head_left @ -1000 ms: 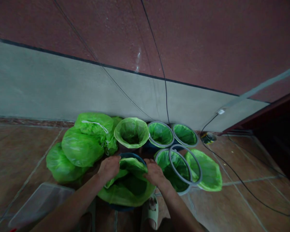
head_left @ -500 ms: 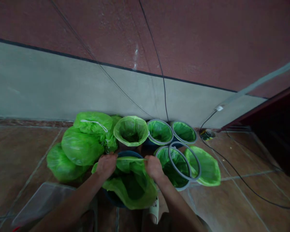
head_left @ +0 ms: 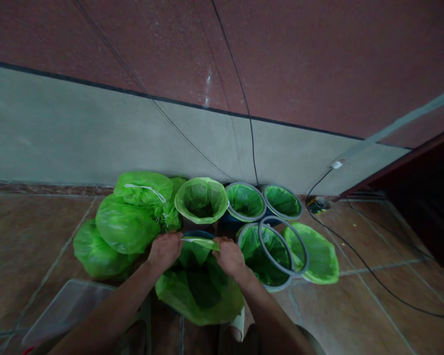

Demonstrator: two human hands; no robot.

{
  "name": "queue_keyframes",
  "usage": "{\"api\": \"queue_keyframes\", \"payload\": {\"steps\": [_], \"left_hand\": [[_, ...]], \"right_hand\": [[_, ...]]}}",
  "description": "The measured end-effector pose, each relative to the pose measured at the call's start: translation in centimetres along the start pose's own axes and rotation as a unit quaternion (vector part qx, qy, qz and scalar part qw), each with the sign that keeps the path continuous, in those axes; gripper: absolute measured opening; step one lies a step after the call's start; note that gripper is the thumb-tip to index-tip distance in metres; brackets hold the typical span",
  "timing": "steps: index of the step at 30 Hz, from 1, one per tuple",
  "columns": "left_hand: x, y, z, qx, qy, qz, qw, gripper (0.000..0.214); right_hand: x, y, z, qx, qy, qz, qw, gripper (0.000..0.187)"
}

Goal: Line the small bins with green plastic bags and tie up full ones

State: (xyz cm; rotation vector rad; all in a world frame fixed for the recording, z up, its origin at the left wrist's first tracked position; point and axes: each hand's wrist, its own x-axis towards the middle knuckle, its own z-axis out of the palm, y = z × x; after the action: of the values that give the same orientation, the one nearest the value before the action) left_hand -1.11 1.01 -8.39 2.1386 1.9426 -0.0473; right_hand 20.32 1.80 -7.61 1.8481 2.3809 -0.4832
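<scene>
Head view: green bin liner is finger-pinched at hem by left hand, right hand near far edge of blue bin; best stretched evenly.

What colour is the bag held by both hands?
The bag is green, best seen in the head view.

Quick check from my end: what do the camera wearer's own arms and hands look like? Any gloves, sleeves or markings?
The left hand and right hand are ungloved. The left forearm and right forearm are bare: no sleeves, watch, bracelet or evident markings. It's too dim to rule out rings.
</scene>
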Motion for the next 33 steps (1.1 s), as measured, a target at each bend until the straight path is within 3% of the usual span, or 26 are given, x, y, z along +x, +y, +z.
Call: {"api": "queue_keyframes", "payload": {"steps": [2, 4, 11, 13, 16, 19, 21, 23, 25, 27, 30, 33], "left_hand": [[0.0, -0.1, 0.0, 0.001, 0.011, 0.002, 1.000, 0.033], [0.0, -0.3, 0.2, 0.003, 0.013, -0.004, 1.000, 0.031], [-0.6, -1.6, 0.6, -0.006, -0.087, -0.089, 0.992, 0.028], [-0.6, -2.2, 0.4, -0.009, -0.097, -0.102, 0.990, 0.025], [-0.3, -3.5, -0.5, -0.008, -0.087, -0.126, 0.988, 0.028], [0.3, -4.5, -1.1, -0.003, -0.051, -0.158, 0.986, 0.033], [0.6, -4.4, -1.0, -0.008, -0.034, -0.168, 0.985, 0.035], [0.7, -3.5, -0.4, -0.022, -0.029, -0.157, 0.987, 0.034], [0.8, -2.3, 0.3, -0.039, -0.028, -0.130, 0.990, 0.034], [0.8, -1.2, 0.9, -0.051, -0.026, -0.107, 0.993, 0.038], [0.9, -0.3, 1.5, -0.072, -0.013, -0.098, 0.993, 0.047], [0.9, -0.4, 2.0, -0.087, -0.035, -0.091, 0.991, 0.062]], "right_hand": [[0.4, 0.2, 0.1, -0.007, -0.001, 0.009, 1.000, 0.024], [0.5, 0.5, 0.0, -0.003, 0.013, 0.027, 1.000, 0.029], [0.9, 1.2, -1.3, 0.034, 0.063, 0.128, 0.989, 0.030], [1.0, 1.7, -1.5, 0.011, 0.030, 0.153, 0.988, 0.033], [0.5, 2.3, -1.6, -0.013, -0.077, 0.157, 0.985, 0.030], [-0.5, 2.4, -1.4, 0.010, -0.194, 0.129, 0.972, 0.014], [-1.0, 2.1, -1.3, 0.015, -0.239, 0.090, 0.967, 0.010], [-1.1, 1.8, -1.3, 0.009, -0.219, 0.054, 0.974, 0.030], [-0.8, 1.3, -1.1, 0.008, -0.151, 0.036, 0.988, 0.055], [-0.4, 0.7, -0.5, 0.019, -0.095, 0.024, 0.995, 0.068], [0.1, 0.2, 1.0, 0.016, -0.069, 0.003, 0.997, 0.069], [0.3, 0.4, 2.4, -0.017, -0.062, 0.018, 0.998, 0.054]]}}
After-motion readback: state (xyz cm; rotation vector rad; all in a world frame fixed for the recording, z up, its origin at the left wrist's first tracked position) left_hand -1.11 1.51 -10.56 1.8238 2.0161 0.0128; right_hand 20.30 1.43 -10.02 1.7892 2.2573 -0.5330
